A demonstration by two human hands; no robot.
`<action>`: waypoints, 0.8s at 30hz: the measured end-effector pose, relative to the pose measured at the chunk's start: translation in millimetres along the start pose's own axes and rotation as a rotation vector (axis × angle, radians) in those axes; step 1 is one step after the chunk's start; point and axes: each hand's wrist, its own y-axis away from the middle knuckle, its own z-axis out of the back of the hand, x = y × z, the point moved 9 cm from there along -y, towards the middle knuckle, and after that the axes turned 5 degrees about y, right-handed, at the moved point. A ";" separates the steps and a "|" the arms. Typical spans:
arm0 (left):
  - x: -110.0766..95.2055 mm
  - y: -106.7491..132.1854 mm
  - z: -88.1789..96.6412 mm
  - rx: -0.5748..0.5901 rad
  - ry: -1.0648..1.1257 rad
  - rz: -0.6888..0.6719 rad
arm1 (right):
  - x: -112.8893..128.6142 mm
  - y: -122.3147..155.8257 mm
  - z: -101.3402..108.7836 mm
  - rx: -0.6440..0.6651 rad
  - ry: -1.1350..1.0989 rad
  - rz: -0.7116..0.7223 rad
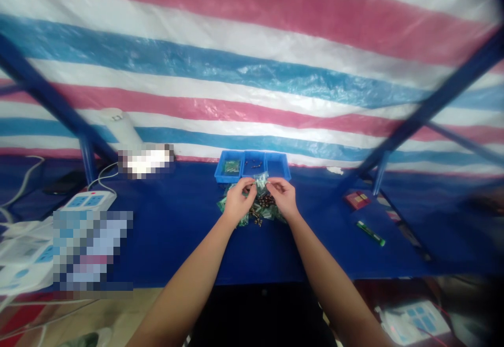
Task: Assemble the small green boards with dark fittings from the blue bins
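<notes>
My left hand (pixel 238 201) and my right hand (pixel 283 197) meet at the middle of the blue-covered table (pixel 177 221). Between their fingertips they pinch a small clear plastic bag (pixel 260 180) with something pale inside. Under both hands lies a heap of small green-backed packets and dark metal parts (pixel 264 206), partly hidden by my palms. Just beyond the fingers stands a blue compartmented plastic tray (pixel 252 164). Green items lie in its left compartment, and a few small dark parts lie in its middle one.
White power strips (pixel 88 201) with cables lie at the left, beside a pixelated patch (pixel 92 250). On the right are a small red box (pixel 357 199) and a green stick-like item (pixel 370 233). Blue shelf posts and a striped tarpaulin (pixel 252 74) stand behind.
</notes>
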 end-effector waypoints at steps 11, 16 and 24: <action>-1.1 -1.8 -5.9 0.061 0.015 -0.055 | -4.6 -3.3 7.7 -0.073 -0.093 0.009; -4.6 -3.2 -6.1 0.066 0.037 -0.078 | -1.8 -2.9 5.5 -0.044 -0.075 0.024; -0.1 -4.3 -1.7 0.040 -0.058 -0.041 | 1.5 -0.7 0.0 0.003 0.019 0.038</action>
